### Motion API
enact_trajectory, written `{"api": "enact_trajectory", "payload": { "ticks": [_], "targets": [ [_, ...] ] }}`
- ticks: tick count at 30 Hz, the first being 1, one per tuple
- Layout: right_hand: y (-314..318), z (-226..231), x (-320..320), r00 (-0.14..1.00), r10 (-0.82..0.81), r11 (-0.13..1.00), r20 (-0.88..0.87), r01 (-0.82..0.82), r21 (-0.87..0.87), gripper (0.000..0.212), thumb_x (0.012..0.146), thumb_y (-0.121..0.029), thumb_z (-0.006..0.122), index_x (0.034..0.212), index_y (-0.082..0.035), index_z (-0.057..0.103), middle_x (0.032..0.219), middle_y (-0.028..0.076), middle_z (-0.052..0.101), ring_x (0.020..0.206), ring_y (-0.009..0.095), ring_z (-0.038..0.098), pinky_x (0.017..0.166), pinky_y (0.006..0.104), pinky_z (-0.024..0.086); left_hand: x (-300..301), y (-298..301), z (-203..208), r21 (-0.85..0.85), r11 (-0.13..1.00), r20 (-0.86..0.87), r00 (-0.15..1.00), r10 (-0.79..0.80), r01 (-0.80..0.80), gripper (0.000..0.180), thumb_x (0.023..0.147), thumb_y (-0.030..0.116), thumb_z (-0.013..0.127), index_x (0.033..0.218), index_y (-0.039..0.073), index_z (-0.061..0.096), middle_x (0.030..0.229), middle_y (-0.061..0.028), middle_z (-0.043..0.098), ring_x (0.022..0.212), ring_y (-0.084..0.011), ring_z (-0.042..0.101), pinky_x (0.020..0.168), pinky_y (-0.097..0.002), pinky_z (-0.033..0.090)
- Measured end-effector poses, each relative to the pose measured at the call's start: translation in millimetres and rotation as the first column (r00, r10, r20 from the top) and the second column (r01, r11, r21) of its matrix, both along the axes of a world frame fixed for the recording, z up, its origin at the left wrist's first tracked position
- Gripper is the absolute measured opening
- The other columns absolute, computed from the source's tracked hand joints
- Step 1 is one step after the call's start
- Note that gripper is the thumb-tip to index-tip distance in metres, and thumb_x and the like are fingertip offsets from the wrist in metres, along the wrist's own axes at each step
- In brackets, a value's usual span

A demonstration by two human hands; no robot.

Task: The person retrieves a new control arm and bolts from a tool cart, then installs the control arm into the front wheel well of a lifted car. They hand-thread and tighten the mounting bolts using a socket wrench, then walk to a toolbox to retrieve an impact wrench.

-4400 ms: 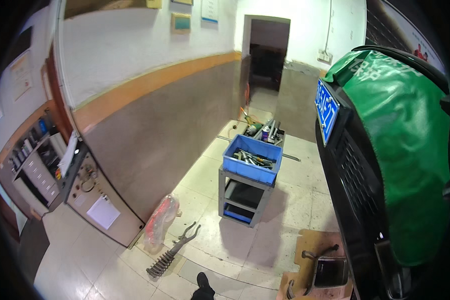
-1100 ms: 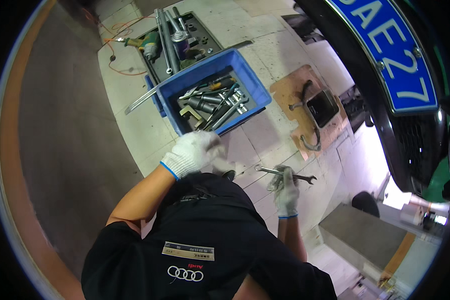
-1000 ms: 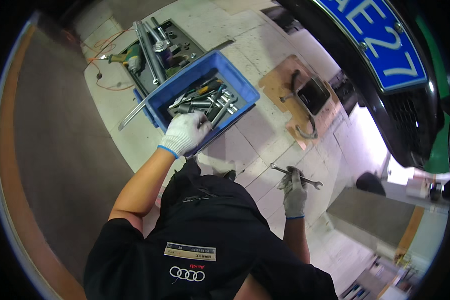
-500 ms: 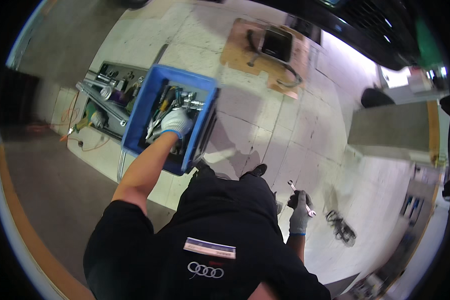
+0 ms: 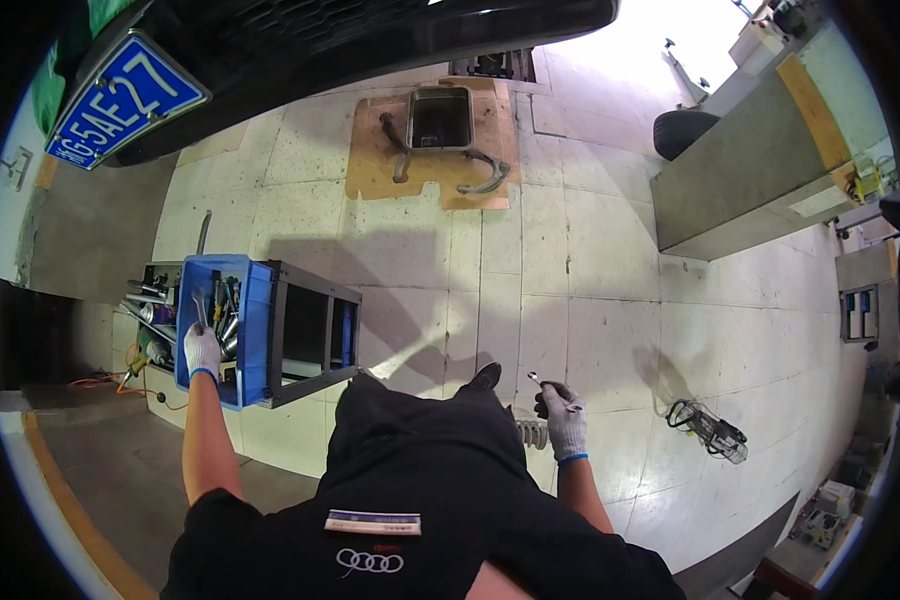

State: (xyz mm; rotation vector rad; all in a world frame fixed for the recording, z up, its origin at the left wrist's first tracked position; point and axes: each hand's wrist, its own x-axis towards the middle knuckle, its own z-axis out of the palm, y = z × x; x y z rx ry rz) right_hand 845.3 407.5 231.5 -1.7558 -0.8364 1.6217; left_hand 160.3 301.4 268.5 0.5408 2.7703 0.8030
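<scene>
My gloved left hand (image 5: 202, 352) is at the near left part of a blue plastic bin (image 5: 260, 325), closed around the lower end of a silver wrench (image 5: 201, 305) whose head points away from me. Beside that wrench, several hand tools (image 5: 227, 300) with dark and coloured handles lie in the bin. My gloved right hand (image 5: 567, 425), with dark fingertips, is off to the right above the floor. It is closed on another wrench (image 5: 535, 378), with one bright end sticking out past the fingers.
The bin stands on a dark metal cart (image 5: 310, 325); a tray of sockets and bars (image 5: 150, 300) adjoins it. Ahead, a metal pan (image 5: 441, 118) and curved arms (image 5: 486, 175) lie on cardboard. A car bumper overhangs the far left. A coil spring (image 5: 533, 433) and a work lamp (image 5: 708, 430) are nearby.
My view has swung right, toward the car front. My left hand has come up from among the bin's tools with a wrench in it. My right hand still holds its wrench.
</scene>
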Motion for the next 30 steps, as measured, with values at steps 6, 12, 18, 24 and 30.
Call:
{"api": "enact_trajectory", "payload": {
  "ticks": [6, 12, 18, 24, 30],
  "targets": [
    [38, 8, 86, 0.997, -0.008, 0.995, 0.075, 0.0, 0.099, 0.034, 0.104, -0.028, 0.066, 0.117, 0.003, 0.07, 0.091, 0.009, 0.073, 0.075, 0.014, 0.068, 0.069, 0.0278, 0.056, 7, -3, -11, -0.461, 0.887, 0.056, 0.998, 0.023, 0.005, 0.031, 0.099, 0.015, 0.054, 0.124, 0.002, 0.069, 0.115, -0.0192, 0.074, 0.105, -0.0355, 0.072, 0.087, -0.0432, 0.056],
    [78, 16, 116, 0.999, -0.034, 0.974, 0.015, 0.03, 0.223, 0.035, 0.1, -0.019, 0.069, 0.128, 0.002, 0.067, 0.101, 0.01, 0.073, 0.085, 0.017, 0.071, 0.076, 0.0296, 0.058, 64, 41, -15, -0.434, 0.875, -0.429, 0.903, 0.007, -0.213, 0.027, 0.098, 0.023, 0.06, 0.117, 0.006, 0.069, 0.12, -0.0207, 0.072, 0.111, -0.0403, 0.069, 0.092, -0.0472, 0.056],
    [162, 27, 93, 0.996, -0.004, 0.949, 0.092, -0.025, 0.314, 0.04, 0.109, -0.035, 0.057, 0.118, 0.002, 0.072, 0.079, 0.007, 0.071, 0.069, 0.012, 0.065, 0.065, 0.0282, 0.054, 187, 178, -113, 0.178, 0.861, -0.061, 0.879, -0.473, 0.476, 0.021, 0.093, 0.019, 0.068, 0.104, 0.002, 0.069, 0.096, -0.0195, 0.071, 0.086, -0.0295, 0.069, 0.079, -0.0402, 0.056],
    [223, 45, 120, 0.945, -0.165, 0.911, 0.284, 0.036, 0.411, 0.038, 0.11, -0.035, 0.056, 0.115, -0.002, 0.073, 0.075, 0.003, 0.067, 0.069, 0.012, 0.061, 0.063, 0.0288, 0.051, 395, 356, -183, 0.039, 0.418, 0.471, 0.352, -0.809, 0.908, 0.031, 0.097, 0.025, 0.06, 0.116, 0.005, 0.075, 0.11, -0.0178, 0.077, 0.104, -0.0325, 0.074, 0.094, -0.0408, 0.057],
    [285, 29, 168, 0.908, -0.376, 0.896, 0.187, 0.304, 0.325, 0.034, 0.11, -0.031, 0.056, 0.107, -0.001, 0.07, 0.073, 0.005, 0.067, 0.062, 0.012, 0.06, 0.058, 0.0283, 0.05, 549, 544, -109, 0.015, -0.16, 0.477, -0.147, -0.867, 0.987, 0.029, 0.099, 0.02, 0.058, 0.118, 0.006, 0.074, 0.113, -0.0184, 0.076, 0.108, -0.0331, 0.072, 0.095, -0.0423, 0.055]
  ]
}}
